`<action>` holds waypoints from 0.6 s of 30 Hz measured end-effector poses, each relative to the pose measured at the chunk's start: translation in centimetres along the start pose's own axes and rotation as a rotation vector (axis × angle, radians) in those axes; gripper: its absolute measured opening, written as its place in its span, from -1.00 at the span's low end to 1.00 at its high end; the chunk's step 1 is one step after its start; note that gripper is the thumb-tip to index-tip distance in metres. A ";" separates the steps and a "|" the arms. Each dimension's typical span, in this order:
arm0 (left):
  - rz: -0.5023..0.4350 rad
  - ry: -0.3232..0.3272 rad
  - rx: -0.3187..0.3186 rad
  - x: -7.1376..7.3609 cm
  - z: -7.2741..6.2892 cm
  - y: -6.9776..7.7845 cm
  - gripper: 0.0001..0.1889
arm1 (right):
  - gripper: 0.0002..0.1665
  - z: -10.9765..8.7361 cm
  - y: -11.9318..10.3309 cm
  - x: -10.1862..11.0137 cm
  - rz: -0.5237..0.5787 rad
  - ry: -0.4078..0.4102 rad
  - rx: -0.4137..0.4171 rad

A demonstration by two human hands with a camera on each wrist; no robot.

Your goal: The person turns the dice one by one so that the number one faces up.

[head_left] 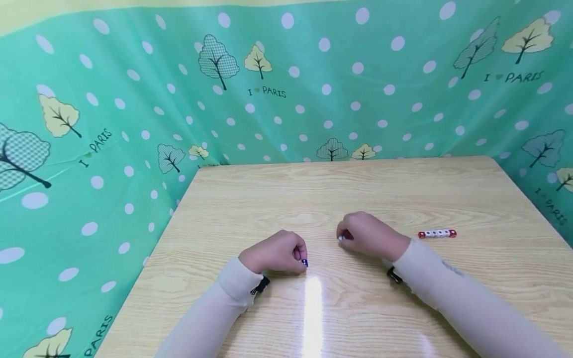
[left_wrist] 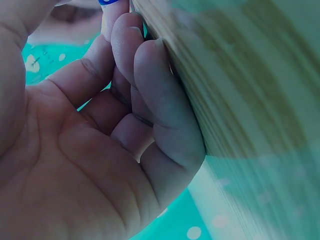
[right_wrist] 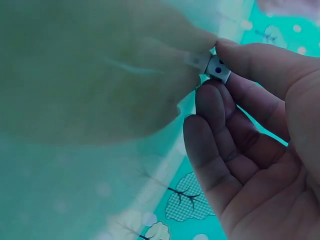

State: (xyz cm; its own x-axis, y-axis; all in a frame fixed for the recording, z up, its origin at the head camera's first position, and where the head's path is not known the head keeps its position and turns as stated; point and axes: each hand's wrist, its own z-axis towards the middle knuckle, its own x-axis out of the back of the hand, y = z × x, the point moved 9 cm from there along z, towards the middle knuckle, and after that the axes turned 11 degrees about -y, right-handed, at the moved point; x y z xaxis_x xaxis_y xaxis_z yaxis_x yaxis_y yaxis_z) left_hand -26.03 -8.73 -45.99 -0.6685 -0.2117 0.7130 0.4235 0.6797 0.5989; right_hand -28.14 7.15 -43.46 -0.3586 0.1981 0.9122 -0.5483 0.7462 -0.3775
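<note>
My left hand (head_left: 278, 252) rests low over the table and pinches a small blue die (head_left: 304, 262) with white dots between thumb and fingertip. In the left wrist view only a sliver of the blue die (left_wrist: 106, 2) shows at the top edge, and the other fingers curl against the wood. My right hand (head_left: 368, 234), a little farther back, pinches a white die (right_wrist: 218, 69) with dark dots between thumb and index finger, right at the tabletop. Its other fingers curl loosely below, and the polished surface mirrors the die.
On the wooden table (head_left: 313, 194), a straight row of dice (head_left: 437, 233) lies to the right of my right hand, white in the middle and red at both ends. A green dotted cloth (head_left: 286, 124) with printed trees hangs behind and along the sides.
</note>
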 end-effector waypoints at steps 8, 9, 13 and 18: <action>-0.001 -0.006 0.030 -0.1 0.1 -0.3 -0.88 | -0.89 -5.9 -2.2 -1.2 -0.017 0.016 0.103; 0.000 -0.006 0.032 -0.1 0.1 -0.2 -0.88 | -0.88 -6.4 -2.4 -1.3 -0.015 0.015 0.106; -0.009 -0.014 0.032 -0.2 0.1 0.0 -0.88 | -0.85 -8.4 -2.9 -1.6 -0.003 0.022 0.128; -0.016 -0.012 0.030 -0.2 0.0 0.0 -0.88 | -0.83 -9.5 -2.7 -1.8 0.048 0.039 0.122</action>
State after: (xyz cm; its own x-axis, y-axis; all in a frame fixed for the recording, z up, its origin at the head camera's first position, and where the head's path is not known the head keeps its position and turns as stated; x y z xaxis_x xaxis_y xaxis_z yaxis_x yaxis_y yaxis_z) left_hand -25.90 -8.64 -46.12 -0.6823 -0.2141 0.6991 0.3945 0.6973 0.5985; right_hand -18.89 10.79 -42.55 -0.3585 0.2581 0.8971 -0.6195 0.6531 -0.4355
